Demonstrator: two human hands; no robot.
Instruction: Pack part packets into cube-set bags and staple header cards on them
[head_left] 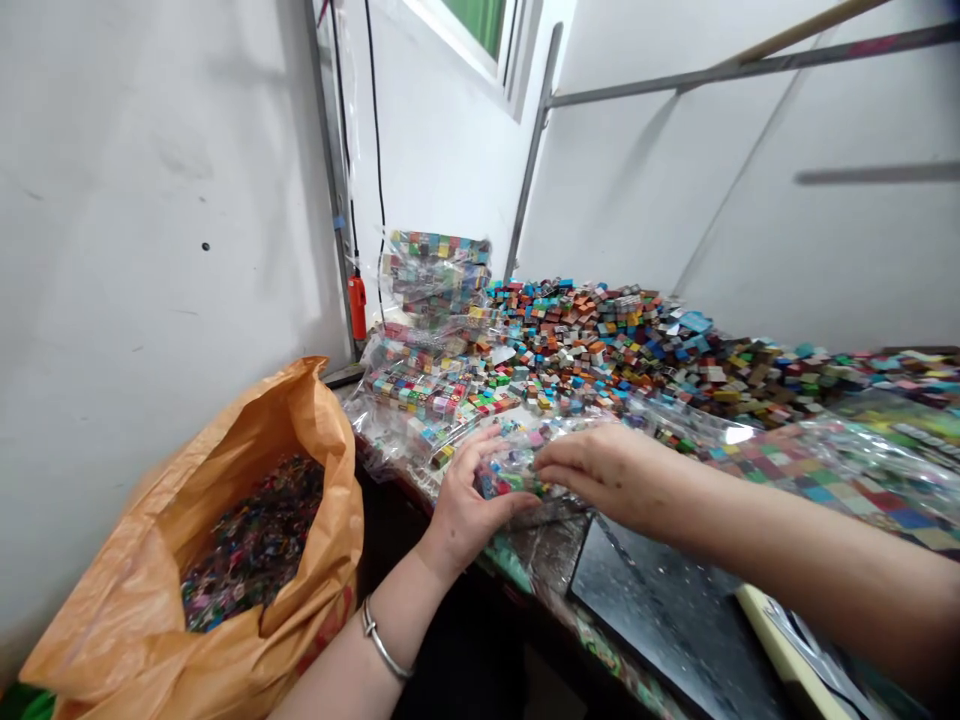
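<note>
My left hand (469,500) and my right hand (600,470) meet at the table's near edge. Both have their fingers closed on a clear plastic bag (514,470) holding small coloured cubes. The left hand grips it from the left with the thumb below. From the right, the other hand's fingers lie over the top of the bag. A silver bangle (382,645) circles my left wrist. A big heap of loose coloured cubes (615,340) spreads over the table behind the hands.
Filled clear bags of cubes (431,290) are stacked at the table's far left by the wall. An orange sack (225,560) full of small coloured pieces stands open on the left. A flat bag of cubes (840,475) lies on the right. A red tool (358,305) hangs by the wall.
</note>
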